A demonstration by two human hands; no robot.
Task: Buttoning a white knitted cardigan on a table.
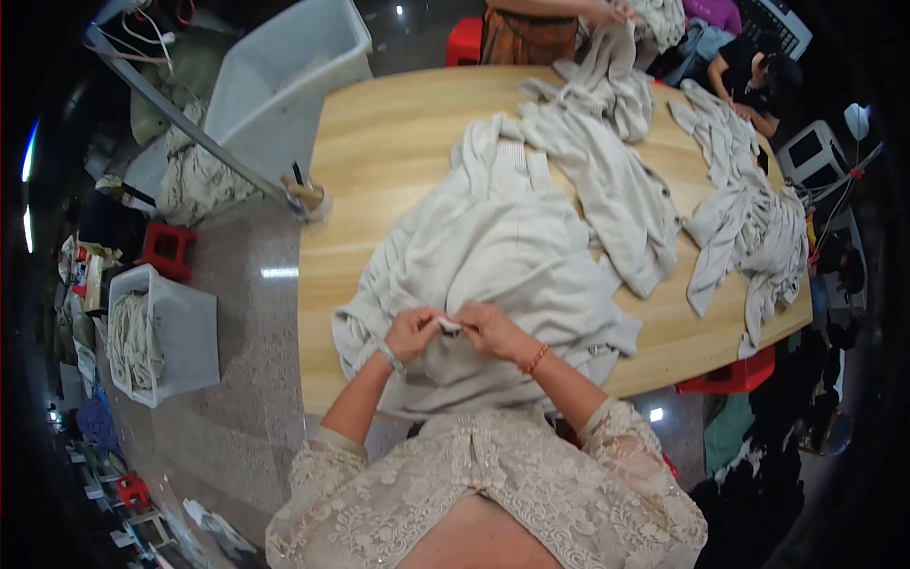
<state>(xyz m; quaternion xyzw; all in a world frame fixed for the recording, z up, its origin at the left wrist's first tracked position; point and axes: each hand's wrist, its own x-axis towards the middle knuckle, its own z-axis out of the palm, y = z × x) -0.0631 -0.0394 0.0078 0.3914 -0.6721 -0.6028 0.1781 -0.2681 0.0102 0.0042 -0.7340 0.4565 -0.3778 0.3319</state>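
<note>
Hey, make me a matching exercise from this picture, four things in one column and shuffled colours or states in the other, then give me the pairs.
Things:
1. Left hand
2. Table
3. Right hand
4. Knit garment in front of the wearer

Descriptions:
A. Has an orange-red bracelet at its wrist
B. Pale grey, spread out in loose folds
C. Has a pale bracelet at its wrist
D. Light wood colour, with a curved edge in this view

Pairs: 1-C, 2-D, 3-A, 4-B
</note>
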